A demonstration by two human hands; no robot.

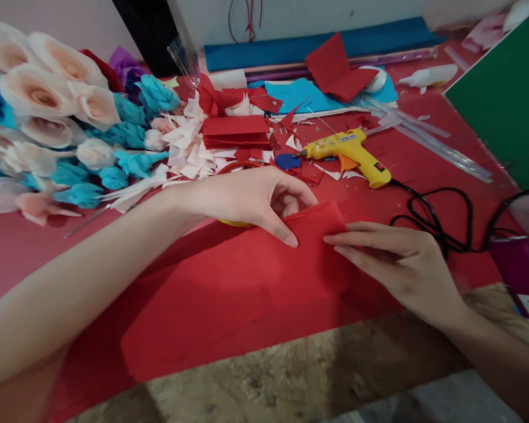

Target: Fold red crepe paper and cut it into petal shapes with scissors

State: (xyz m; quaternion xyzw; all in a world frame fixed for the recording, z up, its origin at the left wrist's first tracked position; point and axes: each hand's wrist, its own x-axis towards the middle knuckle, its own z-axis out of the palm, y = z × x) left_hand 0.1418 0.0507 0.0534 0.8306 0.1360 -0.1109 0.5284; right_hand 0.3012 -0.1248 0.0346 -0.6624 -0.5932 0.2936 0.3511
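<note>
A large red crepe-paper sheet point(229, 282) stretches across the front of the table, its upper right part lifted and folded over. My left hand point(260, 197) grips the top folded edge, thumb on the near face and fingers curled behind. At the right edge of the same sheet, my right hand point(401, 264) pinches the paper between thumb and fingers. Just behind my left hand lies a round item with an orange rim point(240, 166), mostly hidden. A yellow hot glue gun point(346, 150) rests beyond the paper, nozzle pointing left.
Paper flowers point(39, 94) crowd the left side. White paper scraps point(187, 141) and a folded red paper stack point(235, 132) lie mid-table. A black cord point(445, 217) loops at right, near a purple box point(520, 276). A green board point(506, 106) and white glue bottle point(432, 76) are behind.
</note>
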